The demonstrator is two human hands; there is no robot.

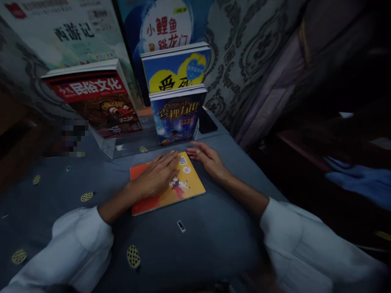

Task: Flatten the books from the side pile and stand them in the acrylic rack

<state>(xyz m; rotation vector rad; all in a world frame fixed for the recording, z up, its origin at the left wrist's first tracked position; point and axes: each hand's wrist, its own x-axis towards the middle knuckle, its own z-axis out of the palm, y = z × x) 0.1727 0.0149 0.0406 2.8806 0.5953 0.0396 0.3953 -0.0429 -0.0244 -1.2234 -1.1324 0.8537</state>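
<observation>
An orange and yellow book [195, 185] lies flat on the dark blue cloth, a barcode and a small cartoon figure on its upward side. My left hand [159, 173] rests palm down across this book, fingers stretched out toward its far edge. Just right of the book's far corner is my right hand [207, 159], fingers extended and holding nothing. Right behind the hands stands a dark blue book [179, 116] in a clear stand [119, 144]. A yellow and blue book [161, 71] rises behind it.
A red-covered book [100, 101] leans in the stand's left part. Taller books, one pale green [76, 44] and one blue [131, 24], stand at the back. A black phone [207, 123] lies right of the stand. The table's right edge [259, 162] drops off beside my right arm.
</observation>
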